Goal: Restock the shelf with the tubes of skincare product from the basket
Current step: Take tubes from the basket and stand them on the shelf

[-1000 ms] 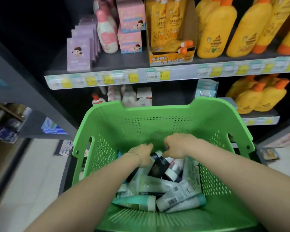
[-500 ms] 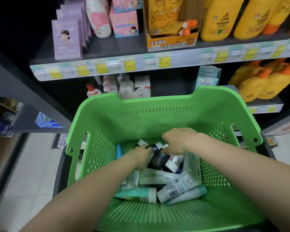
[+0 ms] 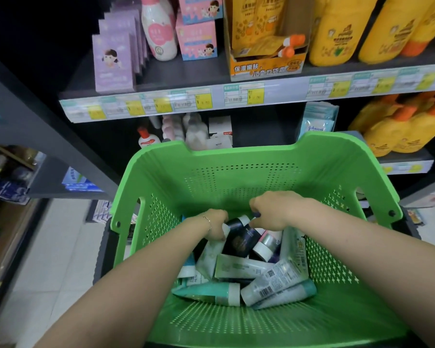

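Head view: we note the left hand (image 3: 215, 223) curled among the tubes (image 3: 249, 272) heaped in the basket (image 3: 236, 149), its hold unclear, and the right hand (image 3: 274, 212) pinching the dark tube (image 3: 239, 241); overlapping neighbours could, we judge, snag and spill during lifting towards the shelf (image 3: 161, 79).

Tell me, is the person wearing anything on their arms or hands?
Almost nothing. The left arm and right arm are bare, with no sleeves in view. The left hand and right hand have no gloves. The only thing worn is a thin chain bracelet around the left wrist. No rings show.
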A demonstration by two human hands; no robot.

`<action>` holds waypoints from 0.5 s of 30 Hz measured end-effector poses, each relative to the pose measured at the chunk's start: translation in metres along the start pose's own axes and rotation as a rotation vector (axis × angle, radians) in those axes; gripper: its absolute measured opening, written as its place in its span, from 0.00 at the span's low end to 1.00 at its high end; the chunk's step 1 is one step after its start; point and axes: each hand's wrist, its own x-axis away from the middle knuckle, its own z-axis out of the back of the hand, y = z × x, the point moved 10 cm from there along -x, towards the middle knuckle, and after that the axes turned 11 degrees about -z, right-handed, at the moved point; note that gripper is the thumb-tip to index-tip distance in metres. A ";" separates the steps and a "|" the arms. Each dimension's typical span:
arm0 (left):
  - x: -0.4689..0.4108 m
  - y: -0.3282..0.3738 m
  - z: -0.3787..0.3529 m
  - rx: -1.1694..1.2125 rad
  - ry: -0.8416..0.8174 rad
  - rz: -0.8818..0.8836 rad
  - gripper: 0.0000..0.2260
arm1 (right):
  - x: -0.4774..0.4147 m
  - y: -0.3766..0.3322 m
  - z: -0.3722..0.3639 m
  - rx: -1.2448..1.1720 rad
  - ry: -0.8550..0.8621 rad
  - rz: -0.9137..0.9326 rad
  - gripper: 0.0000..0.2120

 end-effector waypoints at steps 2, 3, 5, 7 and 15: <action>0.005 0.003 0.011 -0.013 -0.013 -0.013 0.24 | 0.000 0.000 0.000 -0.001 0.000 0.005 0.19; 0.008 0.004 0.017 -0.010 -0.014 -0.012 0.24 | 0.000 -0.001 0.000 -0.007 -0.005 0.011 0.20; 0.014 0.006 0.027 -0.007 -0.016 -0.017 0.23 | 0.000 -0.002 -0.001 -0.043 -0.023 0.023 0.22; 0.018 0.012 0.037 -0.016 -0.011 -0.033 0.22 | 0.001 -0.005 -0.002 -0.100 -0.048 0.042 0.24; 0.042 0.030 0.086 0.088 0.072 -0.126 0.14 | -0.002 -0.002 -0.002 -0.277 -0.069 0.027 0.26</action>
